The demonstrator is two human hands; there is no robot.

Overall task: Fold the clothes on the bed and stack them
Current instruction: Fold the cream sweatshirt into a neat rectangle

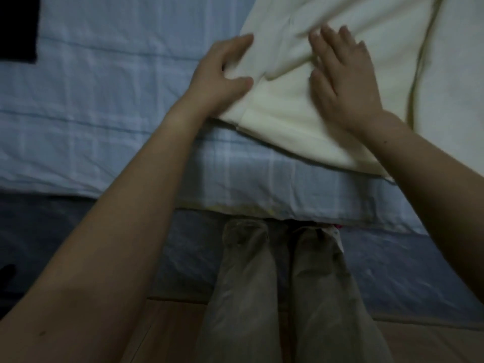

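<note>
A cream-white garment (301,119) lies on the pale blue checked bedsheet (104,100), spread toward the upper right. My left hand (222,74) pinches the garment's left folded edge between thumb and fingers. Flat on the cloth just to the right rests my right hand (343,79), fingers spread and palm down. A second cream layer or piece (453,87) lies further right, separated by a dark crease.
A black cloth (17,27) sits at the upper left corner of the bed. The bed's front edge (262,205) runs across the middle. Below it are my legs in grey trousers (288,297) and a wooden floor (167,334).
</note>
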